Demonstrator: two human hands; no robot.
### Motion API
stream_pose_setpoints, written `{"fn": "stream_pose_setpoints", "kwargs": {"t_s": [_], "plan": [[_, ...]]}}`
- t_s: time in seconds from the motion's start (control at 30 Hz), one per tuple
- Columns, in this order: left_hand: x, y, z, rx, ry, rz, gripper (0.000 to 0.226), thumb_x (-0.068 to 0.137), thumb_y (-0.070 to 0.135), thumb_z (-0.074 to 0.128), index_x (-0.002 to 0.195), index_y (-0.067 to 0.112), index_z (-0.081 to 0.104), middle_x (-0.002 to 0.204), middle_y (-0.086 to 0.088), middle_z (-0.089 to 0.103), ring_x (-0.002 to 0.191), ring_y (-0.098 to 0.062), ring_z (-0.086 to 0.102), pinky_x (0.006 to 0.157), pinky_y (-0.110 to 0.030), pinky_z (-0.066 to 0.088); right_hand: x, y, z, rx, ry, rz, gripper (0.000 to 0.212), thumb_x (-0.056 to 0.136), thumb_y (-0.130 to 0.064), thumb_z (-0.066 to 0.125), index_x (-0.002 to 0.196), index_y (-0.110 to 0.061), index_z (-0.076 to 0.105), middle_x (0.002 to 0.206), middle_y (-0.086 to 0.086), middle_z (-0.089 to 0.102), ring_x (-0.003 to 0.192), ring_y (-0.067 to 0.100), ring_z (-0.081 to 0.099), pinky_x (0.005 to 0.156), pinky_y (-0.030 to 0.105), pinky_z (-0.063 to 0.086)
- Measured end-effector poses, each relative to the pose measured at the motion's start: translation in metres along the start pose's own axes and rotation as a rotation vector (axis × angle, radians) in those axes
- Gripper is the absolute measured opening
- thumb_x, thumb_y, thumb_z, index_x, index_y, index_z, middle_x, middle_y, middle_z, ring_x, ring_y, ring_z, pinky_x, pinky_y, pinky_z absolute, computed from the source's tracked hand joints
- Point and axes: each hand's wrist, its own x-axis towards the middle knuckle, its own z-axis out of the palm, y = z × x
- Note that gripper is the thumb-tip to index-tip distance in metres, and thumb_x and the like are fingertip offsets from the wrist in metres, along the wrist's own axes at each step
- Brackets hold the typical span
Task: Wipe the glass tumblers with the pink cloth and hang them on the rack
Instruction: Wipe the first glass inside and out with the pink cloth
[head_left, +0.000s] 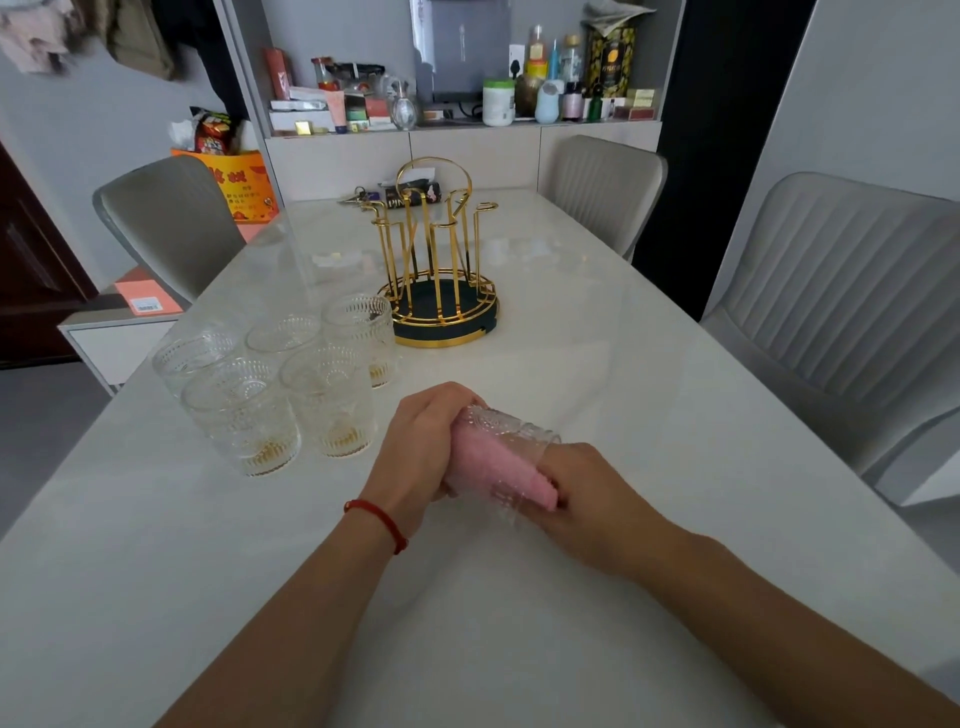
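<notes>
Wiping step: my left hand (415, 441) grips a tumbler (511, 441) on its side above the desk (649, 415), while my right hand (582, 493) pushes the cloth (498, 467) inside, gripping it. Next, I judge, withdrawing the cloth and inverting the tumbler onto the bare rack (441, 270); five tumblers (280, 384) wait at left.

A glass tumbler (506, 452) is held on its side above the desk (597, 364) by the left hand (421, 447), nearer than the rack (441, 260). The pink cloth (498, 467) is pushed inside it by the right hand (587, 493). Five tumblers (270, 384) are grouped left of the rack.
</notes>
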Motion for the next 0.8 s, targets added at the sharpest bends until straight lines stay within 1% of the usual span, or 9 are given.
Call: {"fn": "stream_pose_setpoints", "kwargs": {"t_s": [0.1,0.27,0.37,0.5,0.6,0.67,0.73,0.77,0.8], "plan": [[0.003,-0.003,0.003,-0.023,0.029,-0.071,0.03,0.098,0.032,0.054,0.099,0.008,0.072,0.095,-0.013,0.072,0.089,-0.03,0.066,0.068,-0.043,0.053,0.002,0.004,0.016,-0.08,0.084,-0.103,0.025,0.089,-0.009,0.064,0.111,-0.006,0.075,0.103,0.011,0.078,0.098,0.018,0.065,0.105,0.029,0.045],[0.0,-0.003,0.003,-0.049,0.09,0.119,0.032,0.095,0.032,0.055,0.078,0.008,0.068,0.073,-0.009,0.062,0.071,-0.023,0.06,0.057,-0.039,0.045,0.006,-0.003,0.015,0.263,0.075,0.125,0.017,0.087,0.001,0.055,0.092,-0.004,0.071,0.082,0.02,0.069,0.072,0.039,0.063,0.064,0.052,0.055],[0.001,-0.01,0.0,-0.015,0.093,0.383,0.039,0.09,0.034,0.05,0.076,0.001,0.067,0.076,-0.02,0.06,0.071,-0.025,0.055,0.061,-0.038,0.043,0.008,-0.015,0.009,0.658,0.118,0.329,0.018,0.094,0.005,0.061,0.082,-0.005,0.07,0.068,0.015,0.055,0.058,0.025,0.047,0.054,0.035,0.042],[0.001,-0.01,-0.004,0.074,0.085,0.707,0.034,0.099,0.022,0.044,0.085,0.003,0.069,0.078,-0.014,0.064,0.076,-0.03,0.058,0.063,-0.036,0.045,0.012,-0.028,0.006,1.222,0.059,0.513,0.027,0.1,-0.002,0.056,0.12,-0.005,0.074,0.116,0.017,0.076,0.108,0.032,0.069,0.101,0.043,0.05],[0.006,-0.012,-0.011,0.138,0.002,0.856,0.035,0.101,0.026,0.04,0.102,0.006,0.069,0.091,-0.007,0.067,0.082,-0.021,0.061,0.068,-0.027,0.047,0.011,-0.031,0.003,1.369,0.132,0.543,0.028,0.101,0.001,0.054,0.114,-0.009,0.077,0.12,0.019,0.076,0.113,0.031,0.068,0.107,0.045,0.046],[0.01,-0.012,-0.021,0.189,-0.115,0.745,0.036,0.102,0.033,0.041,0.121,0.018,0.067,0.101,-0.006,0.067,0.078,-0.017,0.062,0.062,-0.019,0.046,0.008,-0.028,0.0,1.249,0.127,0.484,0.022,0.1,-0.001,0.058,0.113,-0.004,0.075,0.107,0.013,0.078,0.097,0.028,0.07,0.091,0.038,0.052],[0.011,-0.006,-0.03,0.191,-0.255,0.454,0.038,0.1,0.044,0.043,0.128,0.034,0.066,0.104,-0.016,0.068,0.062,-0.019,0.06,0.046,-0.02,0.041,0.005,-0.019,-0.004,0.853,0.159,0.33,0.015,0.095,-0.002,0.064,0.106,0.001,0.074,0.078,0.004,0.069,0.069,0.018,0.061,0.068,0.029,0.05],[0.009,-0.002,-0.031,0.118,-0.332,0.258,0.038,0.099,0.05,0.043,0.123,0.037,0.068,0.1,-0.02,0.068,0.054,-0.024,0.058,0.04,-0.023,0.037,0.003,-0.014,-0.007,0.623,0.178,0.229,0.02,0.093,0.001,0.062,0.107,-0.003,0.076,0.073,-0.002,0.067,0.066,0.013,0.06,0.071,0.028,0.053],[0.007,0.002,-0.028,0.031,-0.382,0.088,0.041,0.1,0.058,0.041,0.117,0.034,0.07,0.092,-0.021,0.067,0.049,-0.027,0.056,0.041,-0.022,0.034,0.003,-0.009,-0.009,0.383,0.181,0.114,0.031,0.092,0.003,0.058,0.113,-0.009,0.077,0.076,-0.006,0.068,0.07,0.011,0.063,0.092,0.031,0.054]]}}
